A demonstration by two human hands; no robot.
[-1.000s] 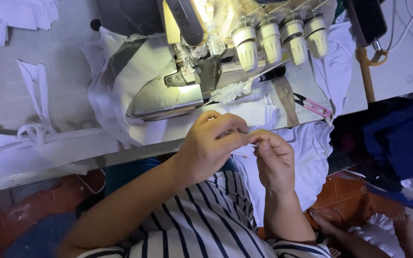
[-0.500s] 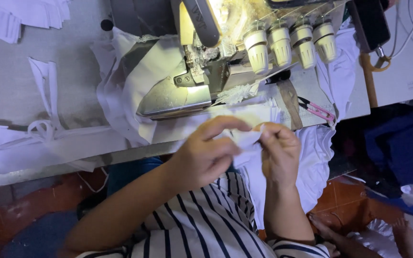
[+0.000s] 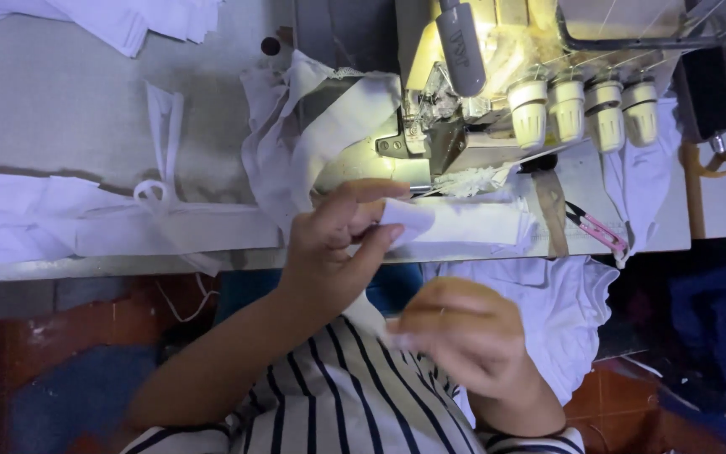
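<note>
**Hands part over a white fabric piece at the sewing machine**

The left hand (image 3: 338,244) sat at the middle of the view, its fingers curled and pinched on the end of a small white fabric piece (image 3: 409,220). That piece lay at about two o'clock from the hand, on the front edge of the grey work table (image 3: 60,118), just below the sewing machine (image 3: 497,109). The thumb and forefinger closed on the cloth, while the other fingers stayed loosely bent.

The right hand (image 3: 464,336) was at five o'clock from the left one, well apart from it and lower, over the person's lap. It was blurred. It looked loosely closed, with a small bit of white showing at its left edge, but whether it gripped that bit could not be told.

The machine stood at one o'clock from the left hand, lit from within, with four pale thread knobs (image 3: 586,109) in a row along its front. White cloth (image 3: 296,134) was draped at the machine's left side, at twelve o'clock from the left hand. Pink-handled snips (image 3: 597,229) lay on the table at three o'clock. More white cloth strips (image 3: 52,219) lay at nine o'clock across the table. A heap of white fabric (image 3: 565,311) hung below the table edge at four o'clock. The person wore a striped shirt (image 3: 338,403), at six o'clock.
</note>
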